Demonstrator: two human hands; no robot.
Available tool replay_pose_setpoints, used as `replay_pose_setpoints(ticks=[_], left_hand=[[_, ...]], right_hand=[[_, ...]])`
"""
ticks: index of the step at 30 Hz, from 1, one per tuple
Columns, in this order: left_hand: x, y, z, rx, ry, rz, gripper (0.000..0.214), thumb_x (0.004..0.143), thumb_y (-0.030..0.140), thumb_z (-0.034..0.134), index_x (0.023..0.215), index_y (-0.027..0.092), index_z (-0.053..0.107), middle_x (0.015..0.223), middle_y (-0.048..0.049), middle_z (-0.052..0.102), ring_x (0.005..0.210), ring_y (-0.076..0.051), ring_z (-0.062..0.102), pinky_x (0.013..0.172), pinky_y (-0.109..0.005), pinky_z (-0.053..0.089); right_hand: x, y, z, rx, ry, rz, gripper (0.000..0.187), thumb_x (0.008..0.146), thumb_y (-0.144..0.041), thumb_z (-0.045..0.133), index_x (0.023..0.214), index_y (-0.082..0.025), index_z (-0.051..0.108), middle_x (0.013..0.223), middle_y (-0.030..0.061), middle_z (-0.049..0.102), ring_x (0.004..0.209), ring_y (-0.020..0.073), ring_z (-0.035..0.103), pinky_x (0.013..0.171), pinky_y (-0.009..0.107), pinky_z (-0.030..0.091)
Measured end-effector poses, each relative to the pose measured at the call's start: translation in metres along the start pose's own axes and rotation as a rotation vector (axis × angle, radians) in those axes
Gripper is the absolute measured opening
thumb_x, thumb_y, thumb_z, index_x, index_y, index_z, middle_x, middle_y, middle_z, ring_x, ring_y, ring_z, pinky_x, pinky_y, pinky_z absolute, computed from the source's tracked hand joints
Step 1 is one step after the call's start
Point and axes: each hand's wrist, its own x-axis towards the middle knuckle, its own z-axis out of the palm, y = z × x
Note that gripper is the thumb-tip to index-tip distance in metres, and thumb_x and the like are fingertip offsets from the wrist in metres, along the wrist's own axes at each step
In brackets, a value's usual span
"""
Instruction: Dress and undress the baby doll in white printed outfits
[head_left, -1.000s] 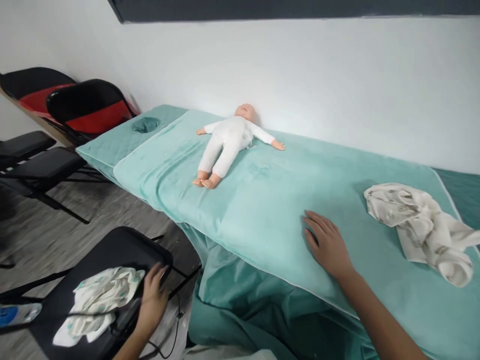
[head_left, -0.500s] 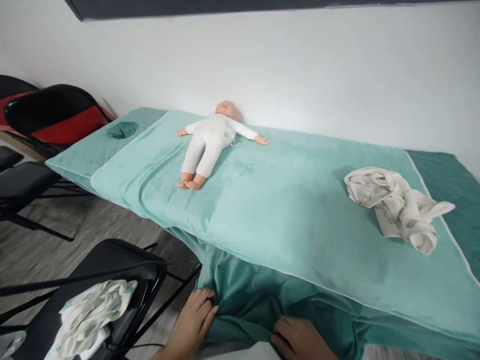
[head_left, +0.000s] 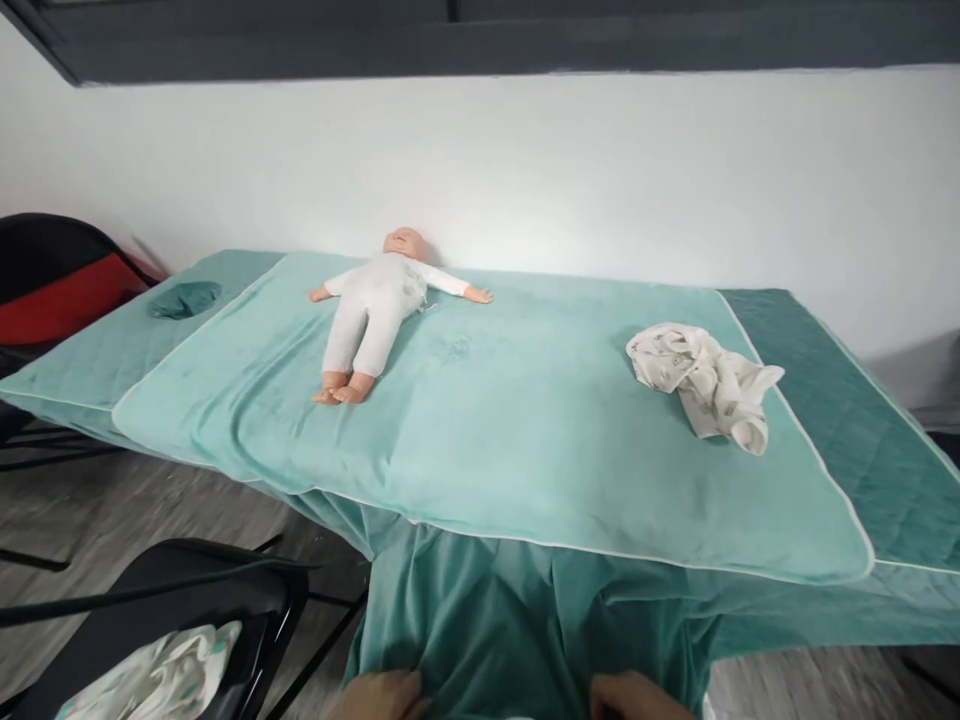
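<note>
My left hand (head_left: 381,695) is at the bottom edge of the view, fingers curled on the dark green bed cover (head_left: 487,610) that hangs down the near side. To its right, my right hand (head_left: 636,697) is also curled on that hanging cover. The frame cuts off most of both hands. A baby doll (head_left: 379,300) in a white suit lies face up on a pale green mat (head_left: 517,440), arms spread, head toward the wall. On the mat's right part lies a crumpled white printed cloth (head_left: 705,375). Both hands are apart from the doll and the cloth.
A black folding chair (head_left: 277,585) stands at the lower left, bearing another crumpled printed cloth (head_left: 165,670). A red and black chair (head_left: 67,285) is by the bed's left end, near a face hole (head_left: 184,300). The white wall (head_left: 525,170) borders the bed's far side.
The view has turned right and up, so the doll, cloth and chairs sit farther left. Both hands now show lower in the frame. The doll and crumpled cloth keep their places on the mat.
</note>
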Motion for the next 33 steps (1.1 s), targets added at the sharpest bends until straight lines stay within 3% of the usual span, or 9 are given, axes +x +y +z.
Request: replay_pose_setpoints(ticks=[3,5,8,11,15,21,25,30,33], left_hand=[[0.015,0.011,-0.007,0.342,0.057,0.194,0.017,0.086,0.040,0.056,0.074,0.029,0.061,0.073,0.0004,0.072,0.064,-0.028,0.072,0.055,-0.038,0.050],[0.028,0.036,-0.031,0.449,0.182,0.337,0.020,0.093,0.023,0.051,0.076,0.024,0.061,0.078,-0.0013,0.072,0.069,-0.023,0.070,0.062,-0.034,0.050],[0.060,0.083,-0.082,0.434,0.306,0.491,0.023,0.099,0.022,0.048,0.083,0.023,0.064,0.080,-0.0013,0.069,0.075,-0.020,0.064,0.069,-0.032,0.046],[0.111,0.125,-0.124,0.200,0.480,0.596,0.023,0.102,0.026,0.046,0.090,0.020,0.065,0.087,-0.0035,0.070,0.083,-0.018,0.062,0.079,-0.031,0.047],[0.201,0.165,-0.152,-0.293,0.605,0.538,0.026,0.099,0.036,0.052,0.088,0.018,0.067,0.085,-0.0046,0.068,0.083,-0.016,0.062,0.080,-0.029,0.049],[0.298,0.198,-0.175,-0.872,0.589,0.363,0.031,0.094,0.047,0.057,0.089,0.018,0.065,0.080,-0.0035,0.064,0.073,-0.013,0.062,0.055,-0.021,0.045],[0.323,0.203,-0.189,-1.123,0.598,0.385,0.033,0.088,0.051,0.065,0.090,0.018,0.064,0.085,-0.0047,0.065,0.079,-0.015,0.065,0.061,-0.024,0.051],[0.333,0.198,-0.200,-1.527,0.704,0.456,0.043,0.080,0.048,0.077,0.111,0.021,0.065,0.124,-0.0087,0.067,0.119,-0.019,0.063,0.103,-0.036,0.051],[0.331,0.194,-0.202,-1.518,0.624,0.503,0.049,0.080,0.046,0.079,0.121,0.025,0.064,0.138,-0.0079,0.063,0.132,-0.021,0.057,0.113,-0.037,0.043]], right_hand=[[-0.016,0.005,-0.018,-0.179,-0.046,0.104,0.006,0.071,-0.020,0.063,0.069,-0.020,0.057,0.072,0.0000,0.062,0.073,0.0180,0.059,0.068,0.027,0.041],[-0.032,-0.008,-0.050,-0.181,0.019,-0.027,0.010,0.073,-0.019,0.063,0.082,-0.022,0.066,0.085,0.0017,0.070,0.079,0.0196,0.065,0.069,0.028,0.045],[-0.048,-0.036,-0.121,-0.136,0.343,-0.234,0.019,0.095,-0.031,0.053,0.106,-0.028,0.068,0.104,0.0022,0.072,0.094,0.0199,0.068,0.086,0.032,0.052],[-0.036,-0.051,-0.201,-0.175,0.805,-0.294,0.036,0.095,-0.047,0.058,0.126,-0.029,0.062,0.130,0.0071,0.066,0.111,0.0251,0.065,0.100,0.041,0.051],[0.013,-0.047,-0.286,-0.075,1.401,-0.205,0.063,0.083,-0.056,0.067,0.129,-0.015,0.056,0.129,0.0190,0.062,0.114,0.0325,0.062,0.099,0.050,0.052],[0.075,-0.050,-0.345,0.002,1.629,0.010,0.041,0.072,-0.050,0.071,0.094,-0.019,0.056,0.096,0.0092,0.062,0.094,0.0277,0.057,0.093,0.049,0.049],[0.092,-0.072,-0.347,0.258,1.466,-0.216,0.024,0.071,-0.037,0.065,0.085,-0.020,0.056,0.080,0.0009,0.056,0.079,0.0200,0.052,0.083,0.039,0.048],[0.094,-0.099,-0.324,0.496,0.773,-0.618,0.032,0.062,-0.036,0.078,0.086,-0.018,0.066,0.078,0.0009,0.061,0.072,0.0193,0.057,0.070,0.034,0.048],[0.101,-0.112,-0.316,0.546,0.557,-0.764,0.033,0.058,-0.041,0.079,0.080,-0.019,0.067,0.073,0.0021,0.063,0.070,0.0217,0.060,0.069,0.038,0.051]])
